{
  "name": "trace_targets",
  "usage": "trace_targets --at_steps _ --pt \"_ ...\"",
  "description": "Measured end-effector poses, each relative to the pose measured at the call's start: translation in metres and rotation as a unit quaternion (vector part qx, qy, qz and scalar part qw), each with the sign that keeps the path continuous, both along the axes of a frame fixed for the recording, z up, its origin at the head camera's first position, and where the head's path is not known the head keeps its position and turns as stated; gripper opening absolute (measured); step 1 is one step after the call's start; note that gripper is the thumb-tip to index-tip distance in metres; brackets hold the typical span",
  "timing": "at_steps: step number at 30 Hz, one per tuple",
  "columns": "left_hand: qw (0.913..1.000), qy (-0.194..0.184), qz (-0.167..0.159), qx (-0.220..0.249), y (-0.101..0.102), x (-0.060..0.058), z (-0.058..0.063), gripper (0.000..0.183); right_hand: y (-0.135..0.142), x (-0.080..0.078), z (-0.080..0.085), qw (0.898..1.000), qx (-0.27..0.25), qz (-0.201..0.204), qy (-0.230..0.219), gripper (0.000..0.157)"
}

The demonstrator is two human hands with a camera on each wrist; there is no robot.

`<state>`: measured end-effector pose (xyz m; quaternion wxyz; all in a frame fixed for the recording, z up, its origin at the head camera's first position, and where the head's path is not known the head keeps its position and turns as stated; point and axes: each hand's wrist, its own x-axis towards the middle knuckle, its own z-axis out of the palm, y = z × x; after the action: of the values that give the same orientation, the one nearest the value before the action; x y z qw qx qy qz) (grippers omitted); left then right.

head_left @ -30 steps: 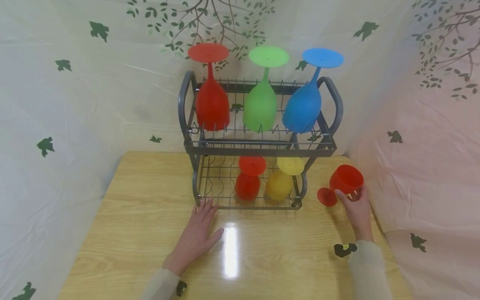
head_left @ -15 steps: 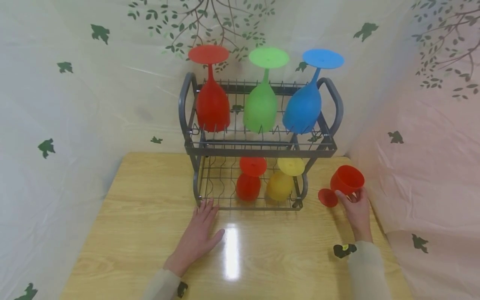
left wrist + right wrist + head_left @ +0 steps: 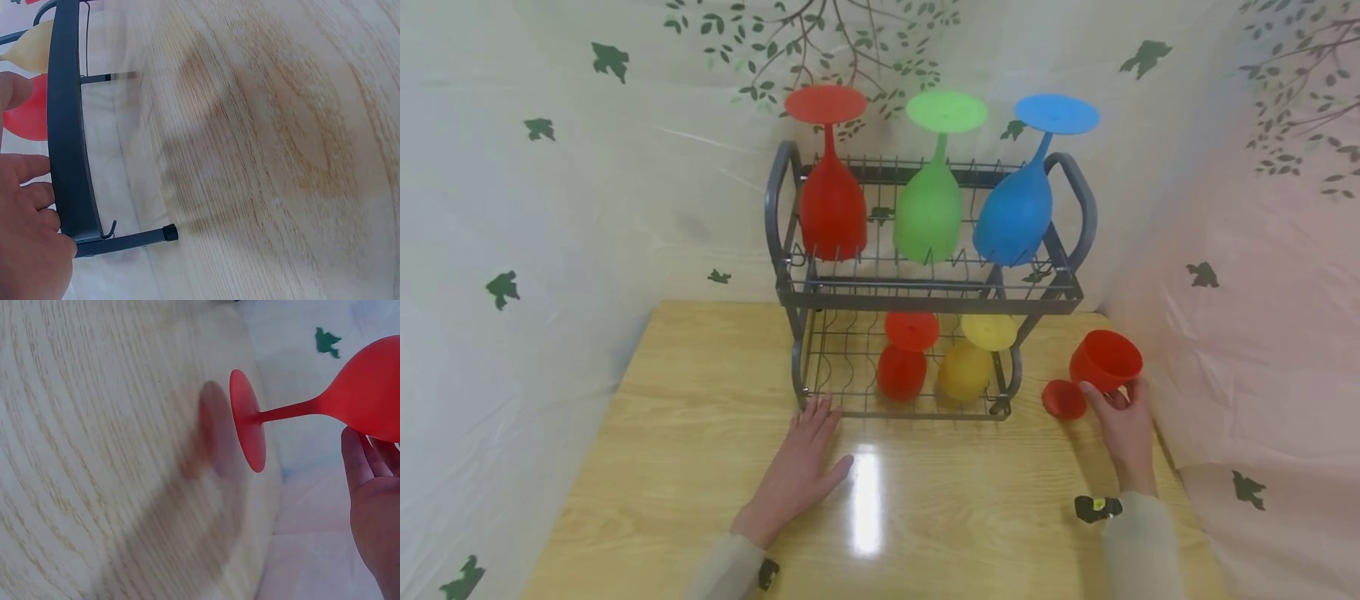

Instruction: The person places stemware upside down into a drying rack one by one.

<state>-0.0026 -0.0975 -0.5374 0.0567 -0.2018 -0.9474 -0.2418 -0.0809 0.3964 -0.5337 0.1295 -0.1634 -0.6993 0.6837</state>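
Note:
My right hand (image 3: 1126, 429) holds a red plastic wine glass (image 3: 1090, 362) by its bowl, at the right side of the table. The glass is mouth up, its bowl and stem leaning, as the head view shows its round foot to the left below the bowl. In the right wrist view the foot of the wine glass (image 3: 247, 422) stands over the table with a shadow beside it. My left hand (image 3: 793, 475) lies with fingers extended, fingertips on the front left of the dark dish rack (image 3: 925, 302). In the left wrist view those fingers touch the rack's bar (image 3: 67, 137).
Upside down on the rack's upper tier are a red wine glass (image 3: 833, 212), a green one (image 3: 928, 215) and a blue one (image 3: 1015, 215). The lower tier bears another red glass (image 3: 901, 372) and a yellow one (image 3: 964, 372). A patterned cloth (image 3: 1247, 375) hangs along the right edge.
The head view has shifted slightly. The foot of the red wine glass in my right hand looks a little rounder, the glass having tilted slightly. My left hand stays at the rack.

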Motion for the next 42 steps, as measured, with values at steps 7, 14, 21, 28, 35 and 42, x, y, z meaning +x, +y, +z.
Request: trace_targets --at_steps 7,14,21,28,35,42 --pt "0.9999 -0.010 -0.001 -0.011 0.001 0.000 0.004 0.074 -0.008 0.014 0.021 1.000 0.020 -0.010 0.016 0.076" --pt "0.9999 -0.009 0.002 -0.008 0.001 0.000 0.003 0.073 -0.015 0.021 0.038 0.999 0.043 -0.014 0.007 0.080" --pt "0.9999 -0.007 0.003 -0.007 0.001 0.001 0.003 0.074 -0.023 0.028 0.053 0.998 0.067 -0.014 0.007 0.080" --pt "1.0000 0.000 0.006 0.000 0.003 0.001 0.003 0.073 -0.031 0.039 0.066 0.997 0.074 -0.001 0.037 0.079" --pt "1.0000 -0.001 0.005 0.005 0.003 0.002 0.003 0.073 -0.042 0.048 0.079 0.995 0.076 0.006 0.062 0.079" --pt "0.9999 0.005 0.006 0.014 0.004 0.002 0.005 0.072 -0.051 0.054 0.088 0.990 0.096 0.016 0.106 0.077"
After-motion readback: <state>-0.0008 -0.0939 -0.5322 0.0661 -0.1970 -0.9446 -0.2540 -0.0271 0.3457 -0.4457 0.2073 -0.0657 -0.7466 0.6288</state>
